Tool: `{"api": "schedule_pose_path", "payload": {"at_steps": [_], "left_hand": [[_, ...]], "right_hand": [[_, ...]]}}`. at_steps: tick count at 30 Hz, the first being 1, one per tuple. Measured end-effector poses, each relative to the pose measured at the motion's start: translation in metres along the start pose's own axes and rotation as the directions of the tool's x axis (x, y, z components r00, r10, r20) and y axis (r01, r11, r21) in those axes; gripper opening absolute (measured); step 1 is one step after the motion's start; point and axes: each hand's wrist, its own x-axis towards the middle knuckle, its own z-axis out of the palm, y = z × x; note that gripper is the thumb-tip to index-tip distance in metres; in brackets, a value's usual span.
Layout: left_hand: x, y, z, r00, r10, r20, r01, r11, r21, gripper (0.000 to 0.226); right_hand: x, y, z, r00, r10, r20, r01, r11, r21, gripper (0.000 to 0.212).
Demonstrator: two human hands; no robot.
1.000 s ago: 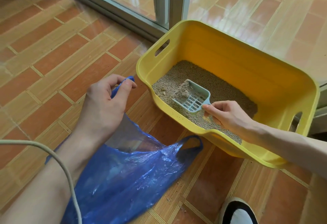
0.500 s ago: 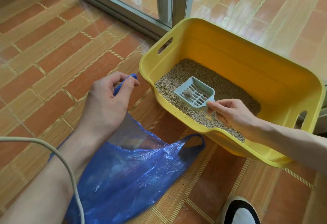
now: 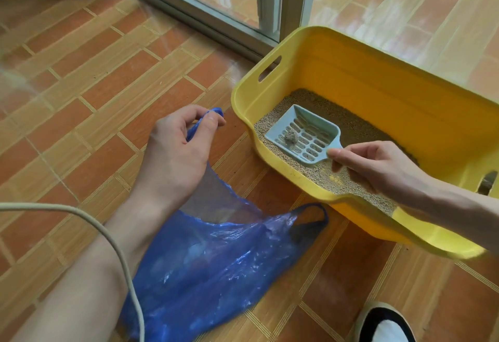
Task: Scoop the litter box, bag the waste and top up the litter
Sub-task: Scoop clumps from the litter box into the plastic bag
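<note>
A yellow litter box with cut-out handles sits on the tiled floor, holding a shallow layer of beige litter. My right hand grips the handle of a pale blue slotted scoop, held just above the litter at the box's left end. One grey clump lies in the scoop. My left hand pinches a handle of a blue plastic bag, which lies on the floor left of the box with its mouth held partly open.
A sliding glass door frame stands behind the box. A beige cable crosses my left forearm. A black and white shoe shows at the bottom right. Orange tiled floor spreads to the left.
The scoop has risen out of the litter and loose grains have fallen through its slots, leaving one clump. My left hand keeps its hold on the bag handle.
</note>
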Motion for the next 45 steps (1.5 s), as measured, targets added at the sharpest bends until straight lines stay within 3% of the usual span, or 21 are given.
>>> {"api": "schedule_pose_path", "payload": {"at_steps": [12,19,24,32,37,41,45], "left_hand": [[-0.005,-0.001,-0.018,0.999,-0.020,-0.036,0.019,0.999,-0.040,0.024],[-0.011,0.003,-0.027,0.999,-0.016,-0.040,0.015,0.999,-0.045,0.025],[-0.013,0.003,-0.031,0.999,-0.018,-0.048,0.016,0.999,-0.051,0.025],[-0.014,0.004,-0.028,0.998,-0.022,-0.053,0.019,0.998,-0.062,0.024],[-0.013,0.000,-0.027,0.998,-0.022,-0.056,0.018,0.997,-0.074,0.024],[-0.012,-0.001,-0.025,0.998,-0.012,-0.059,0.008,0.998,-0.065,0.024],[-0.011,-0.001,-0.022,0.998,-0.003,-0.056,0.002,1.000,-0.031,0.023]], "right_hand": [[-0.029,-0.051,0.049,0.935,0.037,0.354,-0.008,0.996,-0.084,0.049],[-0.021,-0.036,0.097,0.926,0.031,0.376,-0.006,0.998,-0.067,0.043],[-0.004,-0.029,0.127,0.941,-0.019,0.339,0.106,0.965,-0.238,0.042],[0.024,-0.014,0.169,0.947,-0.148,0.285,0.288,0.786,-0.547,0.041],[0.013,-0.015,0.173,0.893,-0.246,0.378,0.451,0.485,-0.750,0.034],[0.012,-0.013,0.169,0.842,-0.319,0.435,0.527,0.313,-0.790,0.034],[0.013,-0.012,0.163,0.836,-0.335,0.434,0.528,0.281,-0.801,0.033]]}}
